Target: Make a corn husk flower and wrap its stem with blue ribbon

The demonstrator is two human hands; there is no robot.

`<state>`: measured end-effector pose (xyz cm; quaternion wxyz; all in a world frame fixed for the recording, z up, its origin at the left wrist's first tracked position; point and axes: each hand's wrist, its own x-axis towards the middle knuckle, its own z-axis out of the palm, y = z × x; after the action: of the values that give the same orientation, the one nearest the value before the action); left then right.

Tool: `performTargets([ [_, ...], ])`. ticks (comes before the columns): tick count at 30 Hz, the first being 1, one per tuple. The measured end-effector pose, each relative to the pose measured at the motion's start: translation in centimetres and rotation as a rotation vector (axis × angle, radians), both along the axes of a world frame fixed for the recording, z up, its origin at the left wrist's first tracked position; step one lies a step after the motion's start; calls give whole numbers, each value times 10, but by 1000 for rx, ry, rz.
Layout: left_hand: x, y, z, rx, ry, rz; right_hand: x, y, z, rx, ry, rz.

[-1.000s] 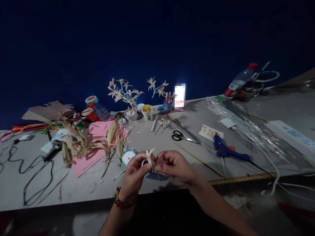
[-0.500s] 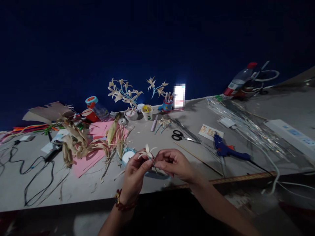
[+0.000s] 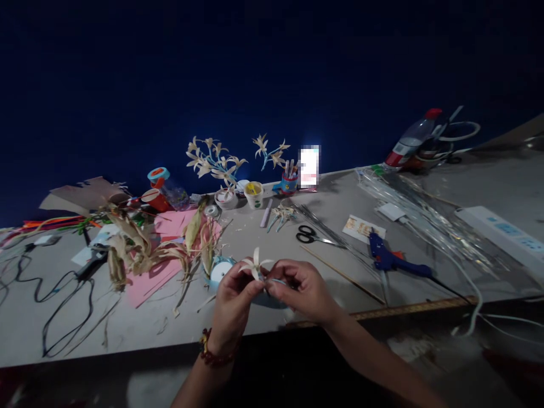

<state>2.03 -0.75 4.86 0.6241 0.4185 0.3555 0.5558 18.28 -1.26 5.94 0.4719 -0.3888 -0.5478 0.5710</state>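
A cream husk flower (image 3: pixel 256 264) with narrow pointed petals stands up between my hands. My left hand (image 3: pixel 237 289) is closed, pinching the flower's base between thumb and fingers. Close beside it, my right hand (image 3: pixel 300 288) is closed on a thin light-blue strip of tape (image 3: pixel 277 281) that runs at the flower's stem. The stem itself is mostly hidden by the fingers. Partly behind my left hand lies a roll of light-blue tape (image 3: pixel 221 271) with a white core. More blue material shows under my hands, too covered to make out.
Dried corn husks (image 3: pixel 136 243) and pink paper (image 3: pixel 148 280) lie at left. Finished flower branches (image 3: pixel 215 158) stand at the back near a paper cup (image 3: pixel 254 195). Scissors (image 3: pixel 312 235), a wooden stick (image 3: pixel 344 275), wires (image 3: pixel 331 229) and a blue glue gun (image 3: pixel 393 258) lie at right.
The flower has turned more upright, with its petals facing me. The light-blue strip now shows more clearly at my right fingers. Both hands stay nearly in place.
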Motion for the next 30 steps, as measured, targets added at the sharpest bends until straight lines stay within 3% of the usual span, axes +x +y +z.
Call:
performTargets([
  [3,0,0,2,-15,18,-7,2,1,0,-40,0,20],
  [7,1,-2,5,12,20,-42,1,6,2,-263,163,155],
  [10,0,-4,2,12,41,-19,0,8,3,-354,259,163],
  [15,-1,-3,0,48,57,-67,-1,5,1,-274,232,157],
  [22,0,-1,0,28,42,-9,0,-1,0,9,-53,-67],
  [30,-1,-2,6,-14,1,-58,4,8,-2,-232,173,122],
])
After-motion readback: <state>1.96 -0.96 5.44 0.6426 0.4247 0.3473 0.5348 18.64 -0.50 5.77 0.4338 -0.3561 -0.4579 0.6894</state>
